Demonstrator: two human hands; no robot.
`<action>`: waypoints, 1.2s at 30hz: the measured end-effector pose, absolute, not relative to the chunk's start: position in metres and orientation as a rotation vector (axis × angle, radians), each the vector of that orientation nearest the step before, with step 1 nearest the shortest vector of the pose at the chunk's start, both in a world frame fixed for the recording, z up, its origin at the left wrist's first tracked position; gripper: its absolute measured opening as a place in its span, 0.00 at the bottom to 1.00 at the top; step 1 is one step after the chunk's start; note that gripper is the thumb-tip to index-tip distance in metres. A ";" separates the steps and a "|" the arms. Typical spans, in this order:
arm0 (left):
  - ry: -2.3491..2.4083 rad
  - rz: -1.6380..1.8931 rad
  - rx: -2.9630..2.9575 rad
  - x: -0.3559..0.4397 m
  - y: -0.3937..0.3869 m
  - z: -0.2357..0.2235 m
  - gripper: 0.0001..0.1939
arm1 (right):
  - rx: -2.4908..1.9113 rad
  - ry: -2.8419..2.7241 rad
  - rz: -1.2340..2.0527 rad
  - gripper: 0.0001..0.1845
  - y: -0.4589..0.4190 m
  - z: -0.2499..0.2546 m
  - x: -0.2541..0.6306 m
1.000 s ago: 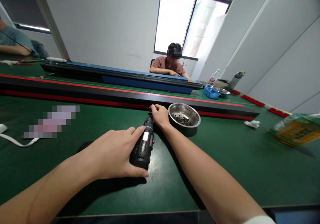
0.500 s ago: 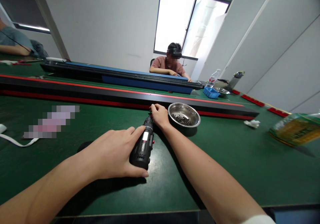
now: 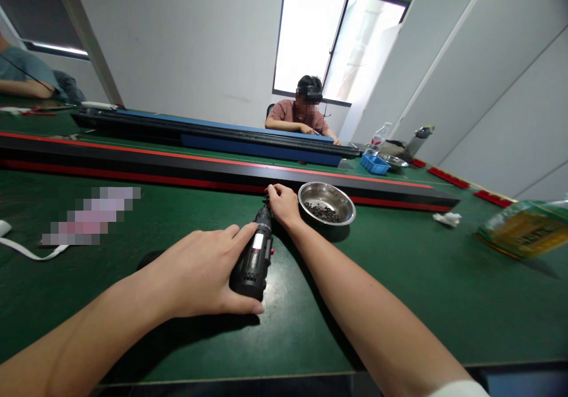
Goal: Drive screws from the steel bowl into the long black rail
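A black cordless drill (image 3: 251,264) lies on its side, its chuck pointing away from me, with my left hand (image 3: 208,270) wrapped over its body. At the drill's tip is my right hand (image 3: 284,203), fingers pinched together against something small that I cannot make out. Just right of that hand stands a steel bowl (image 3: 346,212) holding many small dark screws (image 3: 323,212). Behind the fingertips runs a long black and red bar (image 3: 213,169), close to the drill's tip.
Beyond the bar are a long blue and black piece (image 3: 257,147), a blue basket (image 3: 375,164) and a plastic bottle (image 3: 379,138). A crumpled tissue (image 3: 447,219) and a yellow-green package (image 3: 528,228) lie at right. A co-worker (image 3: 293,113) sits opposite; a white strap (image 3: 39,256) lies left.
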State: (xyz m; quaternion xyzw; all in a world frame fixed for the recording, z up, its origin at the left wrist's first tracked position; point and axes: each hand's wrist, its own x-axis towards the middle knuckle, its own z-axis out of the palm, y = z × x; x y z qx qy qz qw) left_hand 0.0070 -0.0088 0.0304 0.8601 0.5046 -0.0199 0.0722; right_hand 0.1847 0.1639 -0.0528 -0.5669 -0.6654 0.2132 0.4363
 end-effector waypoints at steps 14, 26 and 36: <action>1.544 -0.086 2.578 0.007 -0.009 0.031 0.57 | -1.409 -1.672 0.514 0.18 0.166 -0.055 0.185; 1.567 -0.045 2.694 0.007 -0.004 0.018 0.57 | -1.497 -1.629 0.484 0.19 0.162 -0.050 0.183; 1.608 -0.034 2.801 0.009 0.003 0.010 0.59 | -1.508 -1.591 0.544 0.26 0.161 -0.050 0.184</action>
